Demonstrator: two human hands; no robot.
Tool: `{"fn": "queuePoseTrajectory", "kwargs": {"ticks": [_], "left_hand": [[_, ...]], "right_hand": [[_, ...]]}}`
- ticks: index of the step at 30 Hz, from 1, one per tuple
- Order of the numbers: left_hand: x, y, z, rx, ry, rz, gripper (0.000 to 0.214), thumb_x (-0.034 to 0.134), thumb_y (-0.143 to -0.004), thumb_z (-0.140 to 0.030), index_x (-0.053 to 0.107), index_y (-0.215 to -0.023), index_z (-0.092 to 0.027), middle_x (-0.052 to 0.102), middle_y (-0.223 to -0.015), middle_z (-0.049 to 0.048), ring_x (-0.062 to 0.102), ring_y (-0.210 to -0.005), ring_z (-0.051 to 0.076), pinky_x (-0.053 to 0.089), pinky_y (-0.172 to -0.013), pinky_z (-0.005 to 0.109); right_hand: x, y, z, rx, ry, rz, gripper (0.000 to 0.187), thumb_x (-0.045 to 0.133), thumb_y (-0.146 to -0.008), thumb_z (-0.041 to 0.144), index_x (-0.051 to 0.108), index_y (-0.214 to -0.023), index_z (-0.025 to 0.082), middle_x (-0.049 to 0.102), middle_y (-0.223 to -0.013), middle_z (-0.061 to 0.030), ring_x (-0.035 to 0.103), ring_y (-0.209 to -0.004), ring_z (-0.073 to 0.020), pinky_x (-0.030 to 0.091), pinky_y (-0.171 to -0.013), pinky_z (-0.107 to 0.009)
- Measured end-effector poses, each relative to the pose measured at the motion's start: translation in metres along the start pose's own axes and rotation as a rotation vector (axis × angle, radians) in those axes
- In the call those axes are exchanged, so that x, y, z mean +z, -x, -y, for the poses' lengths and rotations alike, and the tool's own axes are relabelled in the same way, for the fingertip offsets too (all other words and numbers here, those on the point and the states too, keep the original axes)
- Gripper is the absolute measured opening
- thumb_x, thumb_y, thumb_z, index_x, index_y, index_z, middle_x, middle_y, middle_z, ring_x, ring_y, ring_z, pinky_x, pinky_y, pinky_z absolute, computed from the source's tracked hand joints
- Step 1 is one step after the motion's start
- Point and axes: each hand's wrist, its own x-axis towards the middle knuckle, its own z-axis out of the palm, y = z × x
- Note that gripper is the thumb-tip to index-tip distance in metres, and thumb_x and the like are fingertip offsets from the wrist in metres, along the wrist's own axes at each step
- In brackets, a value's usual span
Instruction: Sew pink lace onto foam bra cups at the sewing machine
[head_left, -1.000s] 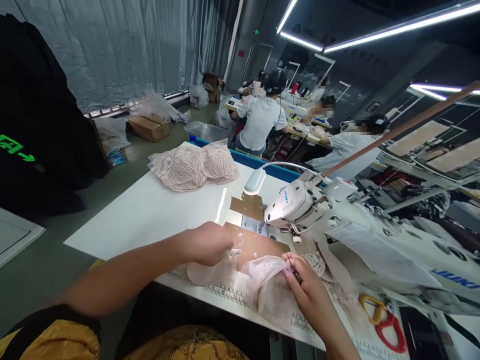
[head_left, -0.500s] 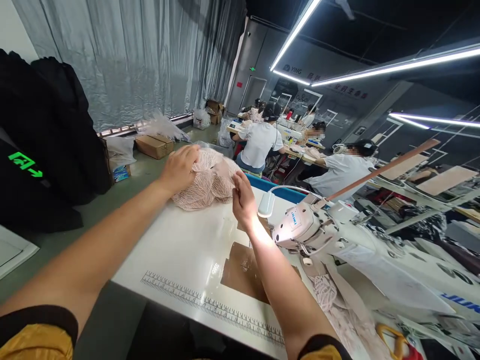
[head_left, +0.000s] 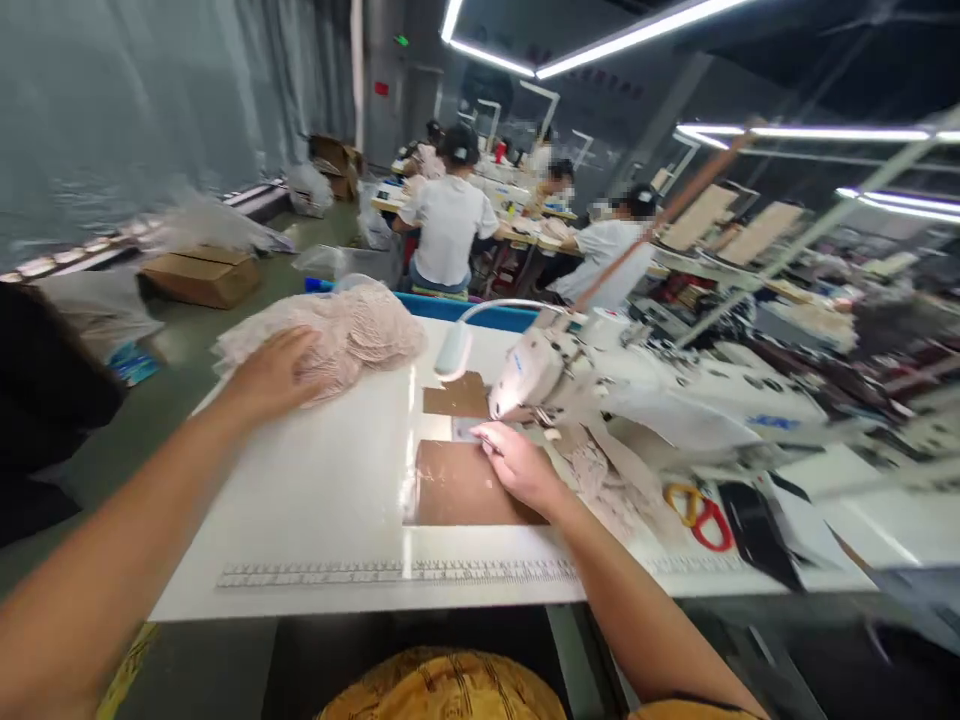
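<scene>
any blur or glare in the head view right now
Head view: blur softens the bare left hand, pale pink lace pile and blue lettering on the white sewing machine; same head view: a bright glare streak crosses the glossy white tabletop.

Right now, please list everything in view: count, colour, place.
Table: one, white, in front
Lace pile: one, pinkish, table's left
Sewing machine: one, white, table's right
Lamp: one, white, beside machine
Patches: two, brown, tabletop
Fabric heap: one, beige, by machine
Looped handles: two, yellow and red, right
Flat object: one, black, beside handles
Ruler: one, dark-marked, near edge
Boxes: two visible, brown, floor left
Co-workers: several, white shirts, beyond
Lights: several, white, overhead
Left hand: one, bare, at lace pile
Right hand: one, bare, near machine
</scene>
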Motion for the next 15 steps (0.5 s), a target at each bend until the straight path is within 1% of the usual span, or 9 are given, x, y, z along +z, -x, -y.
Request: {"fn": "queuePoseTrajectory", "kwargs": {"ticks": [2, 4, 6, 7, 9, 10, 12, 13, 15], "left_hand": [[0.0, 0.014, -0.006, 0.025, 0.003, 0.07, 0.071, 0.04, -0.087, -0.05, 0.039, -0.143, -0.007, 0.038, -0.152, 0.0159, 0.034, -0.142, 0.029, 0.026, -0.118, 0.043], [0.006, 0.027, -0.016, 0.021, 0.002, 0.133, 0.066, 0.037, -0.088, -0.053, 0.041, -0.142, -0.014, 0.036, -0.154, 0.0105, 0.033, -0.143, 0.026, 0.03, -0.117, 0.042], [0.015, 0.039, -0.033, 0.025, 0.043, 0.24, 0.059, 0.038, -0.089, -0.056, 0.045, -0.138, -0.024, 0.033, -0.157, 0.0027, 0.03, -0.145, 0.024, 0.045, -0.105, 0.036], [0.019, 0.044, -0.044, 0.04, 0.075, 0.288, 0.056, 0.04, -0.09, -0.056, 0.047, -0.137, -0.027, 0.032, -0.157, 0.0002, 0.03, -0.145, 0.024, 0.05, -0.098, 0.033], [0.028, 0.05, -0.071, 0.103, 0.16, 0.365, 0.053, 0.045, -0.09, -0.056, 0.049, -0.137, -0.031, 0.033, -0.157, -0.001, 0.032, -0.144, 0.027, 0.055, -0.086, 0.029], [0.031, 0.052, -0.087, 0.145, 0.21, 0.39, 0.052, 0.047, -0.091, -0.055, 0.049, -0.137, -0.031, 0.035, -0.156, 0.0001, 0.035, -0.142, 0.029, 0.055, -0.084, 0.029], [0.036, 0.051, -0.118, 0.251, 0.315, 0.442, 0.049, 0.052, -0.091, -0.051, 0.052, -0.136, -0.031, 0.04, -0.153, 0.0032, 0.044, -0.136, 0.032, 0.054, -0.089, 0.032], [0.038, 0.05, -0.134, 0.309, 0.362, 0.474, 0.048, 0.054, -0.091, -0.049, 0.054, -0.135, -0.03, 0.043, -0.151, 0.0045, 0.046, -0.134, 0.032, 0.052, -0.094, 0.035], [0.042, 0.048, -0.165, 0.413, 0.439, 0.535, 0.045, 0.055, -0.092, -0.045, 0.056, -0.133, -0.028, 0.049, -0.147, 0.0066, 0.046, -0.134, 0.032, 0.048, -0.103, 0.039]], "right_hand": [[-0.024, 0.04, -0.014, 0.198, 0.162, -0.112, 0.032, 0.043, -0.09, 0.019, 0.066, -0.112, 0.019, 0.068, -0.112, -0.0118, 0.063, -0.104, -0.024, 0.051, -0.09, -0.037], [-0.044, 0.076, -0.031, 0.408, 0.337, -0.245, 0.032, 0.047, -0.09, 0.022, 0.064, -0.115, 0.016, 0.066, -0.116, -0.0144, 0.062, -0.106, -0.0265, 0.05, -0.088, -0.037], [-0.059, 0.106, -0.049, 0.592, 0.485, -0.337, 0.036, 0.048, -0.09, 0.022, 0.06, -0.122, 0.013, 0.062, -0.123, -0.0169, 0.061, -0.107, -0.0279, 0.049, -0.084, -0.036], [-0.065, 0.117, -0.057, 0.678, 0.538, -0.346, 0.037, 0.048, -0.09, 0.022, 0.059, -0.123, 0.013, 0.062, -0.123, -0.0175, 0.062, -0.105, -0.0281, 0.048, -0.081, -0.035], [-0.071, 0.134, -0.072, 0.81, 0.59, -0.313, 0.033, 0.047, -0.091, 0.024, 0.061, -0.119, 0.012, 0.066, -0.111, -0.0172, 0.064, -0.094, -0.0278, 0.046, -0.073, -0.034], [-0.073, 0.14, -0.077, 0.846, 0.592, -0.297, 0.03, 0.046, -0.092, 0.024, 0.063, -0.114, 0.012, 0.068, -0.104, -0.0163, 0.065, -0.09, -0.0275, 0.045, -0.071, -0.033], [-0.075, 0.146, -0.084, 0.857, 0.578, -0.308, 0.028, 0.045, -0.093, 0.026, 0.064, -0.108, 0.012, 0.069, -0.099, -0.015, 0.064, -0.09, -0.0273, 0.044, -0.071, -0.033], [-0.076, 0.146, -0.086, 0.837, 0.569, -0.335, 0.028, 0.044, -0.094, 0.027, 0.064, -0.108, 0.013, 0.068, -0.102, -0.015, 0.063, -0.094, -0.0272, 0.044, -0.073, -0.033], [-0.079, 0.145, -0.087, 0.786, 0.553, -0.375, 0.031, 0.045, -0.094, 0.031, 0.06, -0.116, 0.013, 0.065, -0.115, -0.015, 0.061, -0.102, -0.0263, 0.044, -0.076, -0.032]]}}
